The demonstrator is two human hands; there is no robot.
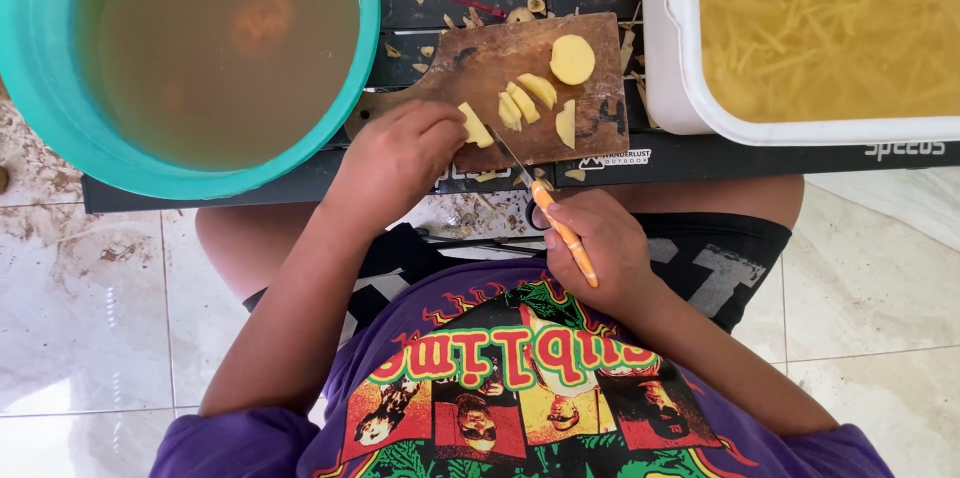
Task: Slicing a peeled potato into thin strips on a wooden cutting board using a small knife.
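Potato lies on board, pinched under my left hand fingertips. Right hand is closed around knife, blade probably just beside those fingertips; I would curl them back.

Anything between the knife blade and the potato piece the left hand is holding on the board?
Nothing visible. The knife in the right hand points its blade at the potato piece pinned by the left hand on the cutting board; the other slices lie further up the board.
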